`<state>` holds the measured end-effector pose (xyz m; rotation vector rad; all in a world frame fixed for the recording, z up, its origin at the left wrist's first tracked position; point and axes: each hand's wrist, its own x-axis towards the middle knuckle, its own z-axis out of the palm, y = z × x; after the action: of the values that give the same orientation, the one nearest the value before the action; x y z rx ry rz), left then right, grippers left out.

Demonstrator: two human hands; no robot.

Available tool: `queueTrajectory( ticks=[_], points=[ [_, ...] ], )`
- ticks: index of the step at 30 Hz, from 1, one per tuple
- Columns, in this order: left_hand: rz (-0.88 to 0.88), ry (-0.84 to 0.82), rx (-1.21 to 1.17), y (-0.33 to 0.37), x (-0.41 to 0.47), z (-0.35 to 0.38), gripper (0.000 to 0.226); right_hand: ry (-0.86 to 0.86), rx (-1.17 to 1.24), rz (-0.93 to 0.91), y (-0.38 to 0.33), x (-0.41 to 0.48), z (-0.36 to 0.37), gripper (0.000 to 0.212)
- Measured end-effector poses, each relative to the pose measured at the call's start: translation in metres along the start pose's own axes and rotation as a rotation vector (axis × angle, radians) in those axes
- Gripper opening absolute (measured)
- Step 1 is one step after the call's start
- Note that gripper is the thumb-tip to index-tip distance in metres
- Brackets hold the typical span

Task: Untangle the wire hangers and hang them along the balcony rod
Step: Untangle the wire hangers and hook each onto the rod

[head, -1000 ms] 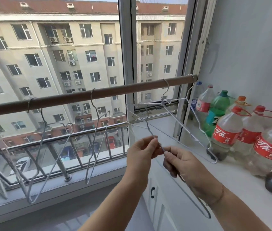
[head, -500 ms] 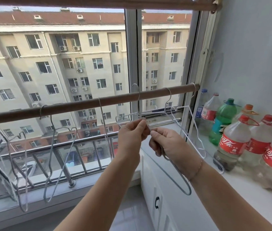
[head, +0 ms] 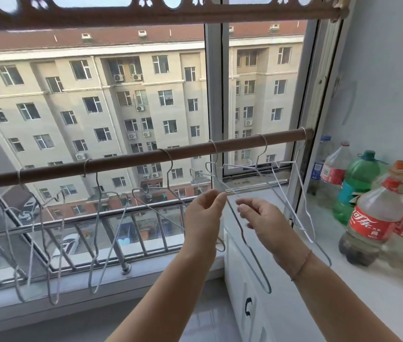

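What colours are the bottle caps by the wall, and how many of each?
Red caps: 3, one cut off at the frame edge
Blue cap: 1
Green cap: 1
Orange cap: 1
Total: 6

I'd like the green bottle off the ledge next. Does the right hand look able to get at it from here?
Probably yes, awkwardly: the right hand looks free, but the white hangers dangle between it and the green bottle, so it must go round them.

left hand (head: 205, 213) raised, fingertips pinched | right hand (head: 262, 218) loosely curled, grip unclear
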<state>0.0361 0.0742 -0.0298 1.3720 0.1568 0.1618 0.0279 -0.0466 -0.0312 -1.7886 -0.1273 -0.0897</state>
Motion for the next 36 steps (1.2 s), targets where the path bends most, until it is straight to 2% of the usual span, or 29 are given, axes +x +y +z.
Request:
queueTrajectory(
  ticks=[4, 7, 10, 15, 17, 20, 23, 27, 29, 36],
  points=[
    [0.127, 0.002, 0.048, 0.013, -0.02, -0.02, 0.026, 0.16, -0.21, -0.23, -0.014, -0.007, 0.01, 0.029],
    [0.251, 0.063, 0.046, 0.026, -0.031, -0.045, 0.022, 0.173, -0.208, -0.386, -0.033, -0.019, 0.031, 0.026],
    [0.362, 0.159, 0.063, 0.036, -0.036, -0.08, 0.022, 0.067, -0.144, -0.438, -0.044, -0.035, 0.06, 0.022],
    [0.438, 0.33, 0.087, 0.045, -0.032, -0.143, 0.019, -0.197, -0.044, -0.341, -0.045, -0.044, 0.119, 0.023],
    [0.407, 0.384, 0.119, 0.043, -0.028, -0.166, 0.024, -0.23, -0.065, -0.279, -0.042, -0.039, 0.144, 0.025],
    [0.266, 0.382, 0.213, 0.035, -0.019, -0.198, 0.031, -0.26, -0.058, -0.186, -0.038, -0.033, 0.179, 0.029],
    [0.09, 0.285, 0.211, 0.034, -0.012, -0.218, 0.023, -0.269, -0.038, -0.114, -0.033, -0.031, 0.206, 0.028],
    [-0.042, 0.148, 0.047, 0.039, -0.005, -0.229, 0.018, -0.242, 0.04, -0.06, -0.028, -0.035, 0.23, 0.016],
    [-0.084, 0.098, -0.04, 0.042, -0.001, -0.232, 0.013, -0.231, 0.119, -0.071, -0.03, -0.038, 0.238, 0.006],
    [-0.09, -0.009, -0.128, 0.053, 0.018, -0.225, 0.007, -0.147, 0.117, -0.109, -0.045, -0.024, 0.242, 0.015]
  ],
)
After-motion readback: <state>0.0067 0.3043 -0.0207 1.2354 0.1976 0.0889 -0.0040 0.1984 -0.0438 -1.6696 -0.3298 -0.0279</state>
